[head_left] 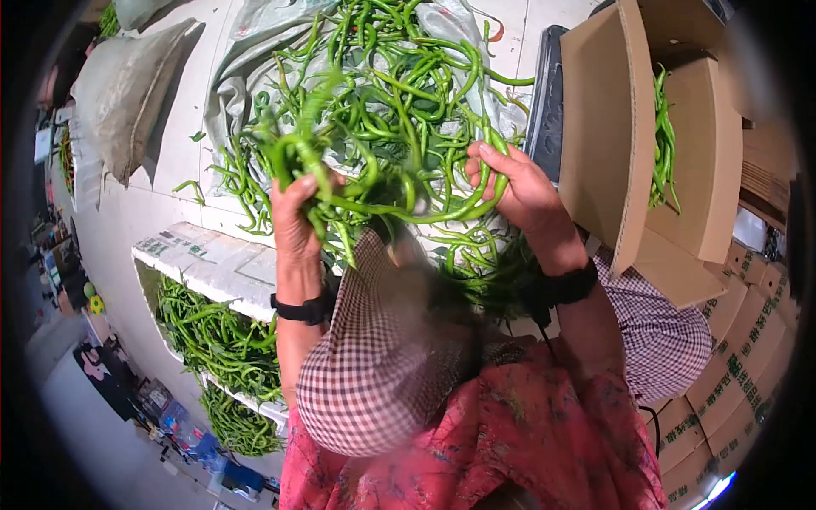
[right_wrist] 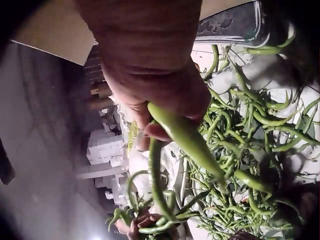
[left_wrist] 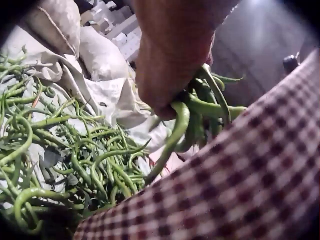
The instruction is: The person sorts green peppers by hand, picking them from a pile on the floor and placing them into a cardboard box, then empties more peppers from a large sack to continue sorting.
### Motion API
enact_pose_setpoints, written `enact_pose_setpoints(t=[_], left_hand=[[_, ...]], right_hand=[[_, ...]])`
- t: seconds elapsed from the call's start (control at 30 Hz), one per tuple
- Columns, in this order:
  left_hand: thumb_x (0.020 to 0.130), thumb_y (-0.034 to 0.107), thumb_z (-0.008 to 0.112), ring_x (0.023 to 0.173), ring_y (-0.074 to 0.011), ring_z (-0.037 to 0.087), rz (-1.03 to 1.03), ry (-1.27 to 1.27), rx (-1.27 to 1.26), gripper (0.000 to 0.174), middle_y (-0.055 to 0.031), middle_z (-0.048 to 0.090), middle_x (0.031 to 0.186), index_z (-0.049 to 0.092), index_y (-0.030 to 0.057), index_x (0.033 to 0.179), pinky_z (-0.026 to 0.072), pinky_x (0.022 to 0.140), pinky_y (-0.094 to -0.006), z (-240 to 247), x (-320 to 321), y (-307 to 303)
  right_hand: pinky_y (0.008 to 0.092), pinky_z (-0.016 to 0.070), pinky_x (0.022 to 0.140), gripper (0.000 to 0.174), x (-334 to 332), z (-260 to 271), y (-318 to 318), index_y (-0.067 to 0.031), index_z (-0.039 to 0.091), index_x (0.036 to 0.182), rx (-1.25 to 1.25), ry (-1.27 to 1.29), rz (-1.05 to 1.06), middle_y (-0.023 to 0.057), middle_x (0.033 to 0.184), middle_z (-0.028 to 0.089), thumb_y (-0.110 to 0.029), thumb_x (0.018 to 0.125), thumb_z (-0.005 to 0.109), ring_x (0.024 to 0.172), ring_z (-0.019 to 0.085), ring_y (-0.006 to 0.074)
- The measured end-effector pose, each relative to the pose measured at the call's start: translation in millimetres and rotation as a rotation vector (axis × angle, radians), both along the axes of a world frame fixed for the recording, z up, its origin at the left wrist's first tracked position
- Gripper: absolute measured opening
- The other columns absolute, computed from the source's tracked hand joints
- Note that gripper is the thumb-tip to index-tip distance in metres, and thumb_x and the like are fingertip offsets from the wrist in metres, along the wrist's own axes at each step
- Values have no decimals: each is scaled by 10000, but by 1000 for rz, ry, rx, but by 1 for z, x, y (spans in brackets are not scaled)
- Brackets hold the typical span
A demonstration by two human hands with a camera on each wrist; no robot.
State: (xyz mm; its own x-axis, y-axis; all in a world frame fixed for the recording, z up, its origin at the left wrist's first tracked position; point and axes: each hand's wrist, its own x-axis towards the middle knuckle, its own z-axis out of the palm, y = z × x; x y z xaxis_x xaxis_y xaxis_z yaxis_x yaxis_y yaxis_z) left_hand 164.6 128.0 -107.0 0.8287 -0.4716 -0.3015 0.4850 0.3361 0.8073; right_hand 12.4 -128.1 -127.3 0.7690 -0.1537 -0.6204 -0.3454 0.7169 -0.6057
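My left hand (head_left: 294, 217) grips a bunch of long green chili peppers (left_wrist: 180, 130), which stick out past the fingers and blur at the top in the head view. Between thumb and fingers, my right hand (head_left: 525, 194) pinches a couple of green chili peppers (right_wrist: 190, 142); one is thick and straight, another thin and curved. Both hands are raised over a loose pile of chili peppers (head_left: 399, 127) spread on whitish plastic sacking (head_left: 228, 106). Some of the left palm is hidden behind the peppers it holds.
At the right stands an open cardboard box (head_left: 599, 127) with a few peppers inside. A white foam box (head_left: 212, 268) full of peppers sits at the lower left. A stuffed sack (head_left: 127, 98) lies at the upper left, and printed cartons (head_left: 739, 365) are stacked lower right.
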Motion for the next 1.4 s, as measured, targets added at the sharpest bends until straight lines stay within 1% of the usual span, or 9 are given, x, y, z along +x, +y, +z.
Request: enact_pose_setpoints(t=[0.27, 0.37, 0.53, 0.6, 0.63, 0.87, 1.0, 1.13, 1.4], left_hand=[[779, 149, 668, 722, -188, 630, 95, -214, 245, 490, -77, 592, 864, 484, -24, 1199, 556, 752, -361, 69, 13, 12], [832, 150, 645, 756, -133, 525, 137, -125, -145, 460, -48, 574, 866, 485, -4, 1236, 449, 937, -396, 90, 18, 31], [846, 117, 629, 795, -142, 522, 81, -230, -301, 456, -58, 541, 935, 487, 30, 1270, 470, 922, -403, 143, -5, 14], [817, 95, 649, 826, -183, 602, 155, -378, 50, 475, -78, 574, 992, 484, 17, 1255, 518, 885, -398, 154, -13, 10], [797, 136, 660, 851, -218, 643, 160, -459, 248, 512, -104, 610, 996, 483, -13, 1253, 541, 869, -393, 162, -21, -2], [811, 58, 661, 846, -190, 640, 276, -549, 99, 438, -64, 598, 1010, 513, 32, 1222, 543, 782, -330, 183, -22, -22], [831, 72, 650, 876, -196, 639, 356, -543, -11, 397, -66, 610, 1000, 539, 39, 1211, 542, 846, -363, 197, -15, 11], [847, 148, 621, 953, -209, 535, 276, -539, -62, 362, -86, 559, 1000, 514, -43, 1137, 384, 1042, -440, 237, -53, 35], [835, 194, 634, 810, -108, 439, 238, -565, -184, 474, -3, 474, 917, 467, 36, 1251, 414, 891, -354, 267, -120, 20]], right_hand=[[275, 452, 702, 318, -2, 28, -2, 2, 545, 1164, 233, -189, -39, 101, 968, 630, -213, 940, 614, 845, 602, 176], [291, 478, 719, 259, -5, 24, -3, -8, 565, 1127, 256, -232, -129, 79, 928, 631, -198, 952, 595, 794, 601, 163], [304, 436, 669, 210, -6, 69, 7, -25, 534, 1114, 336, -400, -158, -4, 750, 493, -196, 994, 519, 633, 475, 110], [282, 399, 629, 227, -4, 105, 18, -28, 514, 1115, 247, -402, -193, -17, 717, 419, -222, 997, 518, 604, 413, 94], [280, 402, 627, 235, -3, 121, 23, -26, 516, 1113, 178, -463, -131, -14, 721, 429, -227, 991, 529, 608, 418, 91], [218, 363, 492, 245, -21, 184, 20, -3, 519, 1125, 54, -609, 211, -6, 727, 445, -190, 971, 558, 499, 370, 47], [222, 371, 542, 250, -36, 163, -8, 15, 511, 1161, 288, -680, -86, -2, 770, 424, -133, 963, 548, 580, 404, 64], [313, 453, 716, 287, -41, 154, -20, 37, 490, 1192, 429, -656, -237, 63, 894, 503, -105, 951, 554, 750, 493, 138], [291, 436, 713, 300, -45, 161, -22, 50, 485, 1204, 567, -669, -315, 75, 936, 491, -111, 958, 542, 739, 482, 115]])
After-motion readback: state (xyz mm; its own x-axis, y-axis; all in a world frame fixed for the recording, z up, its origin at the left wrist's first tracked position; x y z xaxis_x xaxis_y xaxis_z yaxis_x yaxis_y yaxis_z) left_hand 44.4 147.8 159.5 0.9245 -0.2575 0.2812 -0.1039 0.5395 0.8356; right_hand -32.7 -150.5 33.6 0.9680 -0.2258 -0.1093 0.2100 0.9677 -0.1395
